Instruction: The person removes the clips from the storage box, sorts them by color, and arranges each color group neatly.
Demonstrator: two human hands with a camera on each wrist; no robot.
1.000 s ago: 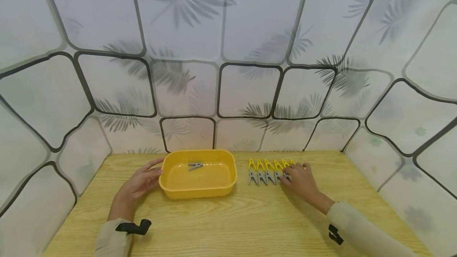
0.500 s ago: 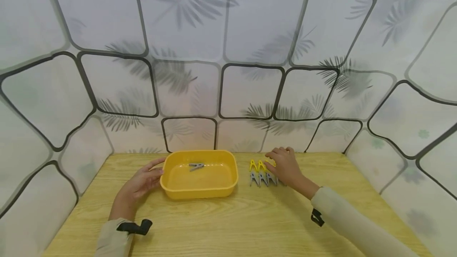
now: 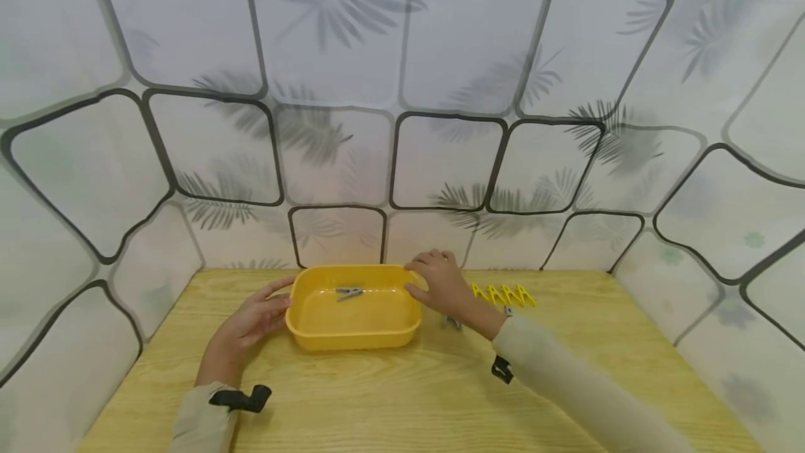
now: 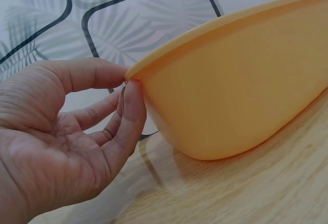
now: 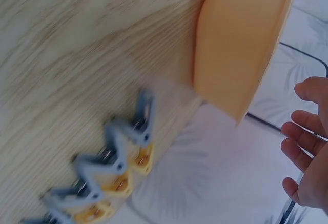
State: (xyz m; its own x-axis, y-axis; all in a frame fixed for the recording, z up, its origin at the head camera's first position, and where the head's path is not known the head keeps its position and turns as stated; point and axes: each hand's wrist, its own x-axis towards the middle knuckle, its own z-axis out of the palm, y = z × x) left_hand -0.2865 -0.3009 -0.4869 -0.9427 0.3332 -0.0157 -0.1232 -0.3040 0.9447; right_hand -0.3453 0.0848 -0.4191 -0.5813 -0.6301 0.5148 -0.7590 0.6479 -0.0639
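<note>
My left hand (image 3: 248, 320) pinches the left rim of a yellow plastic basin (image 3: 355, 340); in the left wrist view the thumb is on the rim and the fingertips (image 4: 134, 98) are against it from below. One grey clothespin (image 3: 349, 293) lies inside the basin. My right hand (image 3: 443, 287) is at the basin's right rim with bent fingers, pinching a grey clothespin that is mostly hidden; just a small grey bit shows by the fingertips in the left wrist view. In the right wrist view that hand (image 5: 312, 142) is partly cut off.
Right of the basin, a row of yellow clothespins (image 3: 503, 294) lies behind a row of grey clothespins (image 5: 110, 147) on the wooden table (image 3: 352, 397). My right forearm covers part of both rows in the head view. A patterned wall (image 3: 440, 159) stands behind.
My right hand has lifted from the right end of the grey row and travelled left to the basin's right rim. The left hand keeps its hold on the basin.
</note>
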